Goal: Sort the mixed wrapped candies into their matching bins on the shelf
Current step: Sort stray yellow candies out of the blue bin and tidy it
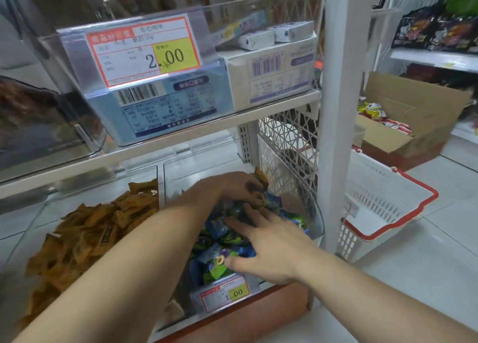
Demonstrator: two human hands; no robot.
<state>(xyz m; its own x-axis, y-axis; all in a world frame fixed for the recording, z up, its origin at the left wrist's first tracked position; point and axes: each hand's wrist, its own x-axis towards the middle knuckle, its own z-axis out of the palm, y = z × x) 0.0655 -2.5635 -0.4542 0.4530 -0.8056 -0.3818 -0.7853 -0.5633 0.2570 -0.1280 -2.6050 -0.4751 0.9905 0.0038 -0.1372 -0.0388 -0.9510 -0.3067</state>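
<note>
left hand (232, 187) grips orange-brown wrapped candies (260, 177) deep in clear plastic bin (320, 220) | right hand (271, 244) splayed flat on blue-green wrapped candies (219, 235) | white post (336, 136) beside bin rim

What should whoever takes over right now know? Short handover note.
Left hand: deep in the right bin, gripping stray brown candies.
Right hand: open, fingers spread on the blue and green candies.
Left bin holds the brown pile.
Done: these strays are in hand.
Left: likely drop them in the left bin, then check for more strays.
</note>
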